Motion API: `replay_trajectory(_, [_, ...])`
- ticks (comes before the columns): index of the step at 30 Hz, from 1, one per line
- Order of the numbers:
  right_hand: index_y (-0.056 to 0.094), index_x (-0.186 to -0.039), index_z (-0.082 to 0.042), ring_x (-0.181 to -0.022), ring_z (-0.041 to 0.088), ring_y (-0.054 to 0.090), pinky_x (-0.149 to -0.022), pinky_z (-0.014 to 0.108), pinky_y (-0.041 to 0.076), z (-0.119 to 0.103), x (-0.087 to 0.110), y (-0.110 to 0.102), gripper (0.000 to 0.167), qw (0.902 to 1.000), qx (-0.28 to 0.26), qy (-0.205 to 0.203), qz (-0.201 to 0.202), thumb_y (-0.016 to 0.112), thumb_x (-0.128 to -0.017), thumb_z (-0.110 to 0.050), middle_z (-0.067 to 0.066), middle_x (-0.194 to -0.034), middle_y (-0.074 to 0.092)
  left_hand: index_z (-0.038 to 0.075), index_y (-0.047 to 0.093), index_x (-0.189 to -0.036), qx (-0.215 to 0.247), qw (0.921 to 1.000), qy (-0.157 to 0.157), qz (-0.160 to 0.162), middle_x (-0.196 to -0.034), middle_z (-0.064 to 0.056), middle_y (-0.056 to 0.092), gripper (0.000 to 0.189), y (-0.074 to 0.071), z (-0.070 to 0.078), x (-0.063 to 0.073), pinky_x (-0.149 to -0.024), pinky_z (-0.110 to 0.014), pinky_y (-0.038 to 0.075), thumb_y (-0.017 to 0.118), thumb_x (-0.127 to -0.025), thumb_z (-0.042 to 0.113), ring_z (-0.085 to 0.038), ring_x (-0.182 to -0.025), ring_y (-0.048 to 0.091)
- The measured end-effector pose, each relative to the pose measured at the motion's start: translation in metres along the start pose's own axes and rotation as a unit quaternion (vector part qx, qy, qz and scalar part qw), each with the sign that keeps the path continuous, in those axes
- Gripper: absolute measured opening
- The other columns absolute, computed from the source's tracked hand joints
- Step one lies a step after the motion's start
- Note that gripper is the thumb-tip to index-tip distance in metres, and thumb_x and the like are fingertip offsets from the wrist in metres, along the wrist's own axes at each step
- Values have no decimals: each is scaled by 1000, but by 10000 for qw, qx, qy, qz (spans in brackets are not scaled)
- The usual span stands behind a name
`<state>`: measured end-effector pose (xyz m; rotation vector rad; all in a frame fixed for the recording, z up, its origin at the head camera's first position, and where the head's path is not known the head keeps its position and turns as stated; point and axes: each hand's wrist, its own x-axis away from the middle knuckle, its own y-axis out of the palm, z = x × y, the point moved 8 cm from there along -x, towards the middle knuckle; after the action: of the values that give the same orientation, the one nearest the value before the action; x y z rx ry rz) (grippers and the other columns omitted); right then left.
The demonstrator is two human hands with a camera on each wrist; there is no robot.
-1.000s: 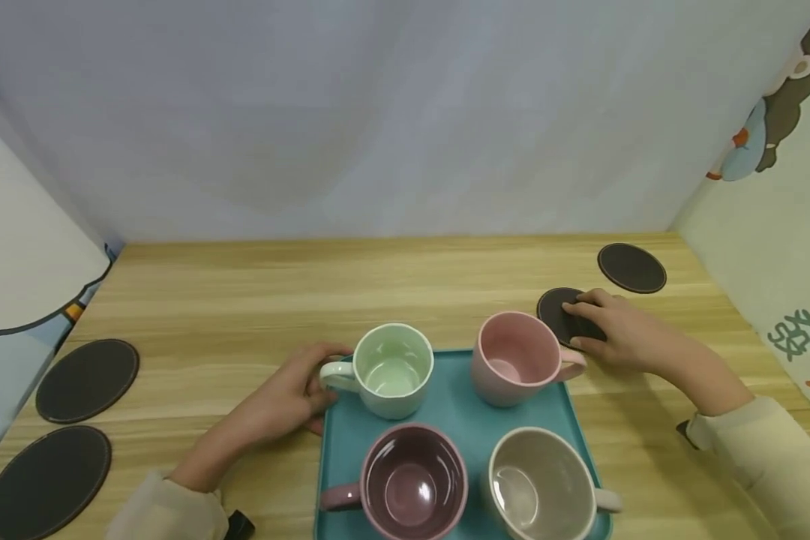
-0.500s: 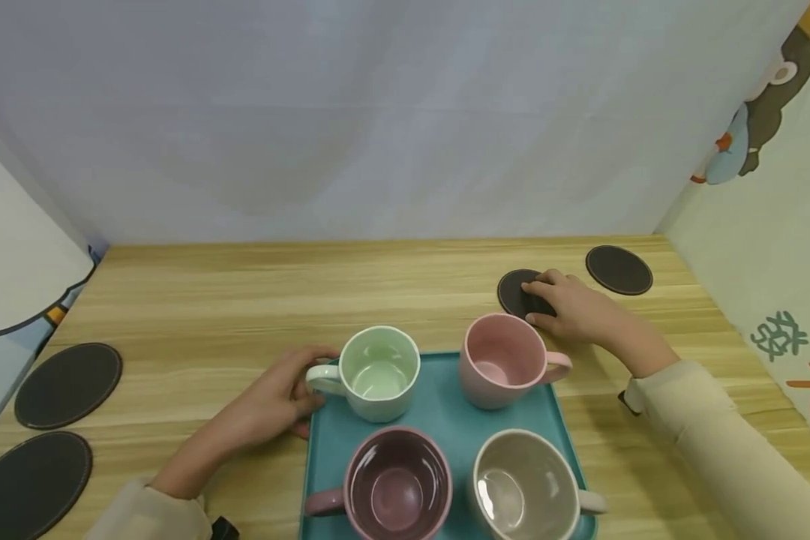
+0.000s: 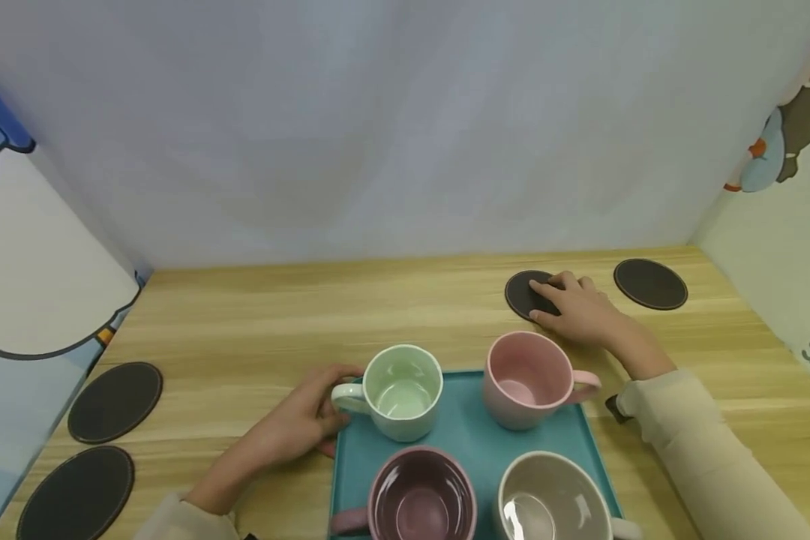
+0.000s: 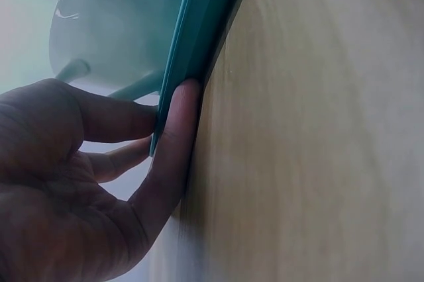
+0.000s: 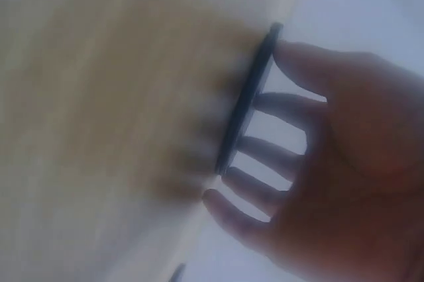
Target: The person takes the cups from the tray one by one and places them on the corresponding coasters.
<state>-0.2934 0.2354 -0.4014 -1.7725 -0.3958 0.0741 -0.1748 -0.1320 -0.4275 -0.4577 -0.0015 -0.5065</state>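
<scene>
My left hand (image 3: 290, 427) pinches the left rim of a teal tray (image 3: 469, 420), by the far corner. In the left wrist view, the thumb and fingers sit on both sides of the tray's edge. Four mugs is avoided here: several mugs stand on the tray, among them a light green mug (image 3: 403, 397) beside that hand and a pink mug (image 3: 528, 382). Beyond the pink mug, my right hand (image 3: 577, 307) touches a round black coaster (image 3: 520, 294) with spread fingertips. The right wrist view shows this coaster edge-on, fingertips against its upper face.
A second black coaster (image 3: 650, 283) lies at the back right. Two more, an upper coaster (image 3: 116, 402) and a lower coaster (image 3: 76, 495), lie at the left. A purple mug (image 3: 421, 499) and a beige mug (image 3: 552, 499) occupy the tray's near half. A pale wall (image 3: 378, 135) bounds the wooden table.
The coaster under my right hand has slid left and away from me, along with the hand. My left hand has stayed on the tray's rim. The head view has shifted slightly.
</scene>
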Motion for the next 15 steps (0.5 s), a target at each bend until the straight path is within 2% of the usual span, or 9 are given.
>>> replay_trajectory(8, [28, -165, -10, -144, 61, 24, -104, 79, 30, 13, 7, 11, 67, 9986, -424, 18, -304, 52, -109, -39, 30, -167, 18, 6, 44, -151, 345, 9991, -135, -202, -127, -28, 44, 59, 9, -2, 3, -57, -36, 64, 62, -97, -7, -16, -74, 59])
replay_trajectory(12, [24, -166, -9, -150, 61, 15, -109, 82, 23, 13, 5, 7, 70, 9980, -462, -23, -440, 51, -108, -38, 30, -171, 9, 6, 40, -153, 441, 9987, -107, -241, -130, -30, 47, 60, 8, -1, 1, -58, -36, 65, 61, -98, -5, -15, -71, 62])
replay_trajectory(15, [22, -166, -8, -152, 60, 11, -110, 83, 22, 9, 2, 7, 71, 9981, -363, -86, -484, 51, -109, -38, 31, -171, 8, 6, 41, -153, 405, 9989, -106, -197, -136, -33, 42, 60, 7, -1, 1, -58, -35, 65, 61, -98, -5, -15, -73, 63])
